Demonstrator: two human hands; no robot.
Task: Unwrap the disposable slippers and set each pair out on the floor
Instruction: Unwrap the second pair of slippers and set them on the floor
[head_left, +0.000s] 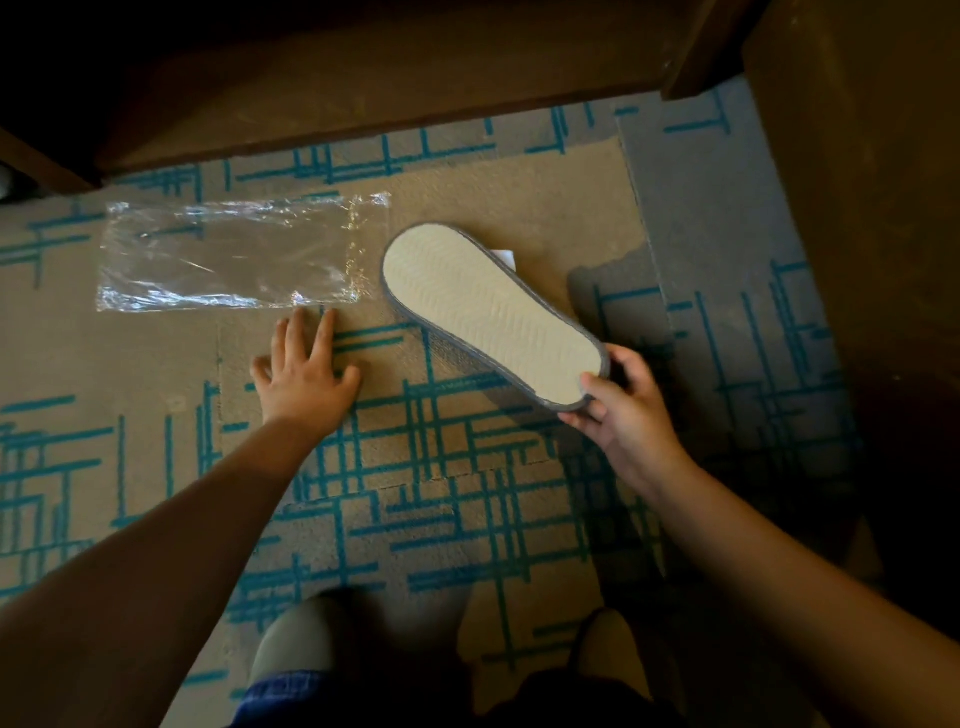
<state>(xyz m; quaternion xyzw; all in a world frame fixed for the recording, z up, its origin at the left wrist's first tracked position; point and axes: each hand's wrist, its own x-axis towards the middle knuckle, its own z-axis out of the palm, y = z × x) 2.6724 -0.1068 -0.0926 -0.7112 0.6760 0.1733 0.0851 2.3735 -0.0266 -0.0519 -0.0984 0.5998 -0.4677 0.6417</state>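
The right hand (623, 410) pinches the near end of the slippers (488, 312), sole up, held just right of the empty clear wrapper (234, 254) that lies flat on the patterned carpet (441, 493); whether they are 1 or 2 stacked is unclear. The left hand (301, 369) rests just below the wrapper's near edge, fingers spread wide, holding nothing.

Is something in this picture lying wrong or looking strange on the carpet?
Two things stand out. The slippers are sole-up, held at the heel by the right hand, not yet set out. The empty plastic wrapper lies loose on the carpet, just beyond the open left hand.
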